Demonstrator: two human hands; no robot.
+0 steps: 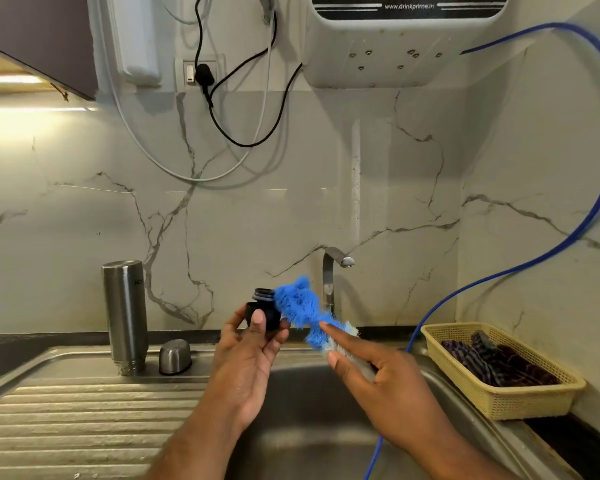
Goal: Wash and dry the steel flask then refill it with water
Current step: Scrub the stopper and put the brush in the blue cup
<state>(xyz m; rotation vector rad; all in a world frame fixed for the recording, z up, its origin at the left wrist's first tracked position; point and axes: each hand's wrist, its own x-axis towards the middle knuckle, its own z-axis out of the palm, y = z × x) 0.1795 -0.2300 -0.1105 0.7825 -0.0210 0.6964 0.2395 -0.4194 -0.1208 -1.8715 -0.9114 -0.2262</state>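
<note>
The steel flask (124, 315) stands upside down on the sink's drainboard at the left, mouth down. Beside it lies its steel cup lid (175, 356). Over the basin, my left hand (246, 362) grips the flask's black inner stopper (263, 310), threaded end pointing up. My right hand (378, 372) holds a bottle brush (300, 308) by its handle, index finger stretched along it. The blue bristles touch the stopper's right side.
The tap (331, 271) rises behind the sink basin (305, 427). A ribbed drainboard (84, 417) lies at left. A yellow basket (499, 407) with dark cloth sits at right. A blue hose (534, 265) runs down into the basin. A water purifier (388, 43) hangs above.
</note>
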